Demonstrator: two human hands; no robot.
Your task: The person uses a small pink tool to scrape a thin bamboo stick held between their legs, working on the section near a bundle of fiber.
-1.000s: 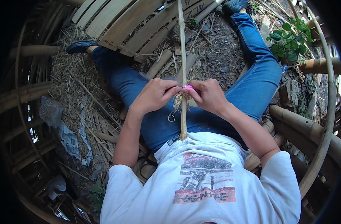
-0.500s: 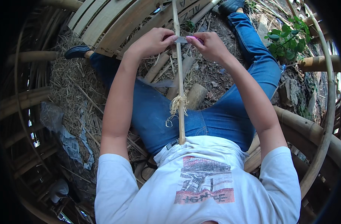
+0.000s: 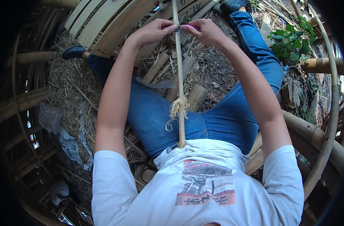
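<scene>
A long pale wooden stick (image 3: 180,71) stretches away from my waist between my spread legs, its near end against my belt. Across its far part lies a small knife (image 3: 178,29) with a flat silvery blade and a pink handle. My left hand (image 3: 153,31) pinches the blade's left end between thumb and fingers. On the other side, my right hand (image 3: 207,32) is closed round the pink handle, mostly hiding it. The blade touches or sits just over the stick; I cannot tell which. Thin curled shavings (image 3: 178,107) cling to the stick near my lap.
A slatted wooden crate panel (image 3: 111,28) leans at the far left. Cut bamboo pieces (image 3: 197,97) lie between my legs. Straw (image 3: 72,81) and crumpled plastic (image 3: 51,115) cover the left ground. A leafy plant (image 3: 292,41) and bamboo rails (image 3: 311,130) stand to the right.
Both hands have slid the knife farther away from me along the stick. The stick stays against my waist.
</scene>
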